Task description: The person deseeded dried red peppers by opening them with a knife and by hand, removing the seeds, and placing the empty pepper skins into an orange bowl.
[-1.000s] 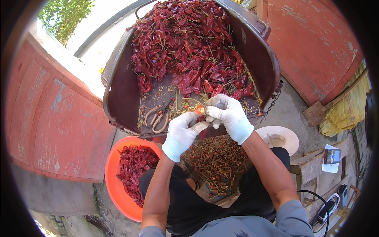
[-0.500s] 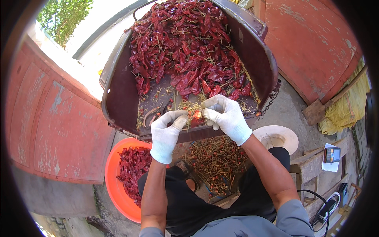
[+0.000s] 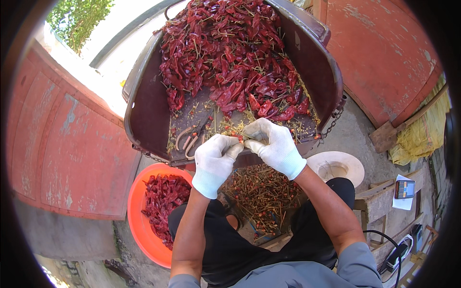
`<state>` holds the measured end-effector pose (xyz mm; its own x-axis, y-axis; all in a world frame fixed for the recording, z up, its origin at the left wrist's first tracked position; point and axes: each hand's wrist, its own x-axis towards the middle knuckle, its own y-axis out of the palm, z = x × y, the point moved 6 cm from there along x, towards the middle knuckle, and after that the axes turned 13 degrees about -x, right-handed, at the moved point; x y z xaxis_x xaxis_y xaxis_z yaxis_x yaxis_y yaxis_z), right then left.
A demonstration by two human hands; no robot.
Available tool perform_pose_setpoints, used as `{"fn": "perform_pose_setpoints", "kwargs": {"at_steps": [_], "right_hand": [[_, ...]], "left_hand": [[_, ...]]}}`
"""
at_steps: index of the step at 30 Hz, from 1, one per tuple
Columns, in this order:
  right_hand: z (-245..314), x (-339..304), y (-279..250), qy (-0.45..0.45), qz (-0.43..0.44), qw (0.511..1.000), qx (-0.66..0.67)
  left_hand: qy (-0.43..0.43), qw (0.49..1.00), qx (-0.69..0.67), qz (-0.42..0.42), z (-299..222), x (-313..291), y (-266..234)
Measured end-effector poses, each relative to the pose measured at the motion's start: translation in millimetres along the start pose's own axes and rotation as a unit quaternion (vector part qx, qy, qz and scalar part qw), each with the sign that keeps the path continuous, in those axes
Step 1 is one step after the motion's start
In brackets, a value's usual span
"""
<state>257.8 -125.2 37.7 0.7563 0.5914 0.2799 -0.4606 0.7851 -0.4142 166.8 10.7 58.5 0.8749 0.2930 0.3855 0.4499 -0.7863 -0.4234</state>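
Note:
Both my hands wear white gloves and meet over the front edge of a dark maroon cart bed (image 3: 331, 96). My left hand (image 3: 216, 161) pinches a small orange-red piece of chili pepper (image 3: 241, 139) between thumb and fingertips. Against the other side of that piece, my right hand (image 3: 274, 146) is closed in a pinch too; its fingers partly hide what they grip. Beyond them lies a large heap of dried red chili peppers (image 3: 225, 57) with stems. Scissors (image 3: 192, 139) with tan handles rest on the bed left of my hands, among pale seeds.
An orange basin (image 3: 137, 230) of red chili pieces stands at lower left. Cut stems (image 3: 261, 197) pile up on the ground between my knees. To the right are a pale straw-like hat (image 3: 353, 163), a wooden bench (image 3: 377, 201) and a calculator-like device (image 3: 405, 189). A chain (image 3: 331, 122) hangs at the bed's right corner.
My left hand has moved right and slightly down, bringing the fingertips of both hands together. The bright opened chili piece between them now shows only as a small bit. More of the scissors is uncovered.

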Motion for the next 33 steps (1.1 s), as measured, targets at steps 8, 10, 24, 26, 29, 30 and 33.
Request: {"fn": "perform_pose_setpoints", "kwargs": {"at_steps": [8,10,24,26,29,30,33], "right_hand": [[20.1,-11.9,3.2,-0.17,-0.161,0.949,-0.213],[6.4,-7.1,2.9,-0.12,-0.171,0.948,-0.241],[-22.5,6.8,-7.8,0.155,0.068,0.963,0.208],[-23.9,7.6,-6.3,0.162,0.057,0.967,0.188],[-24.6,5.7,-4.9,0.173,0.044,0.969,0.171],[-25.8,4.5,-2.9,0.173,0.042,0.971,0.158],[-19.0,1.4,3.9,0.159,0.054,0.969,0.183]], "left_hand": [[0.072,0.993,0.056,-0.069,-1.3,-11.4,14.7],[0.059,0.996,0.051,-0.043,-13.5,-18.3,29.0],[-0.296,0.887,-0.355,0.003,28.3,-2.9,1.5],[-0.302,0.907,-0.292,0.029,20.7,-5.7,6.6],[-0.183,0.952,-0.24,0.042,8.3,-3.6,19.1],[-0.145,0.972,-0.18,0.04,11.3,-3.2,19.7],[-0.16,0.977,-0.143,-0.004,21.8,-5.8,22.3]]}}
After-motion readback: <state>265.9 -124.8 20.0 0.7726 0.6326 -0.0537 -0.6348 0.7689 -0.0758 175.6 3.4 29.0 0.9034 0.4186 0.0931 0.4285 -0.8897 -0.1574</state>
